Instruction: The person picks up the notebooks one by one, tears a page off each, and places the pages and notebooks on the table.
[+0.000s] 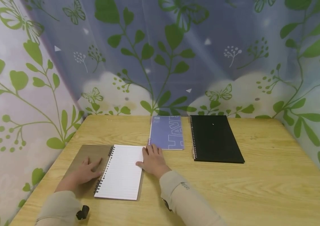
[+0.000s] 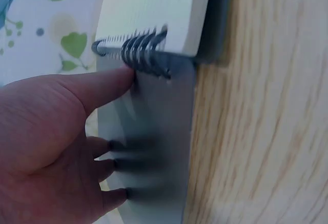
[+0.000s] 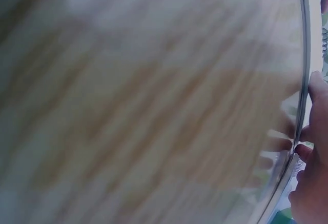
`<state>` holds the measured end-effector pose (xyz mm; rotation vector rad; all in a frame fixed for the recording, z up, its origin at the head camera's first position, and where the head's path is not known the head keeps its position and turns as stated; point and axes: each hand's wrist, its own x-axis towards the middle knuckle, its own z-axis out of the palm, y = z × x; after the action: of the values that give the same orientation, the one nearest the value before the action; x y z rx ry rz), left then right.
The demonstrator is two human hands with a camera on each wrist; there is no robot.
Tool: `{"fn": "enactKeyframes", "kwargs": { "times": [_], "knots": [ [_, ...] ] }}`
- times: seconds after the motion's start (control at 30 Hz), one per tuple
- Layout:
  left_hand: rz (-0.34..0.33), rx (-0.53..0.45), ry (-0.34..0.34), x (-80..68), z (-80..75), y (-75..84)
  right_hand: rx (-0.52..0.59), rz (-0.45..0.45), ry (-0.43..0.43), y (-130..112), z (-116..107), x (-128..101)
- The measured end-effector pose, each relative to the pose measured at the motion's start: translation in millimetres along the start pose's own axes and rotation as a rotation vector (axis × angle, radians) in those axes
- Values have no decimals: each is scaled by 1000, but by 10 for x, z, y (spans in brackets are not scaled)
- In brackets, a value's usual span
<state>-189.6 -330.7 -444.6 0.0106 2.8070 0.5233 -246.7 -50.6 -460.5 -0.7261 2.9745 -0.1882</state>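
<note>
Wooden table — left grip and right grip touch an open notebook.

A purple notebook lies beside a black spiral notebook on the wooden table, before leaf-patterned fabric

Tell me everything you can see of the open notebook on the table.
The open notebook lies flat on the wood-look table, left of centre. Its plain cover, brownish from the head and greyer from the left wrist, is folded out to the left. Dark, metal-looking rings join it to a thick stack of paper, topped by a white, faintly lined page. The left hand is spread over the cover; the right hand rests at the page's upper right edge.
</note>
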Motion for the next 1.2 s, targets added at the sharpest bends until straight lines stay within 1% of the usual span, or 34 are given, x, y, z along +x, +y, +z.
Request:
{"fn": "enactKeyframes", "kwargs": {
  "times": [0.1, 0.23, 0.27, 0.33, 0.43, 0.47, 0.5, 0.57, 0.63, 0.7, 0.73, 0.83, 0.97, 1.1, 1.2],
  "knots": [
    [-27, -18, -40, -17, 6, 23, -14, -4, 7, -18, 0, -19],
    [-61, -20, -86, -69, 9, 103, -25, -21, 38, -44, 20, -45],
    [-68, -18, -91, -75, 14, 113, -15, -25, 58, -54, 30, -48],
    [-73, -7, -97, -85, 13, 118, 48, -17, 102, -82, 53, -49],
    [-95, -6, -103, -104, 3, 104, 239, 4, 146, -159, 77, -38],
    [-103, -10, -107, -116, -4, 99, 318, 12, 154, -191, 75, -38],
    [-108, -15, -111, -127, -10, 95, 425, 24, 150, -222, 71, -41],
    [-113, -25, -116, -150, -18, 90, 653, 47, 112, -282, 49, -57],
    [-103, -28, -116, -153, -17, 91, 838, 90, 83, -324, 19, -94],
    [-94, -21, -112, -135, -8, 98, 987, 132, 60, -352, 5, -139],
    [-91, -16, -105, -116, -3, 101, 1027, 153, 52, -362, 0, -162],
    [-109, -35, -95, -37, -14, 132, 1053, 186, 67, -369, 13, -208],
    [-136, -70, -106, 52, -57, 165, 1076, 220, 73, -334, 42, -205],
    [-138, -85, -115, 55, -58, 161, 1100, 252, 14, -312, 29, -188],
    [-129, -92, -99, 26, -50, 167, 1091, 262, -28, -323, 4, -171]
  ]
}}
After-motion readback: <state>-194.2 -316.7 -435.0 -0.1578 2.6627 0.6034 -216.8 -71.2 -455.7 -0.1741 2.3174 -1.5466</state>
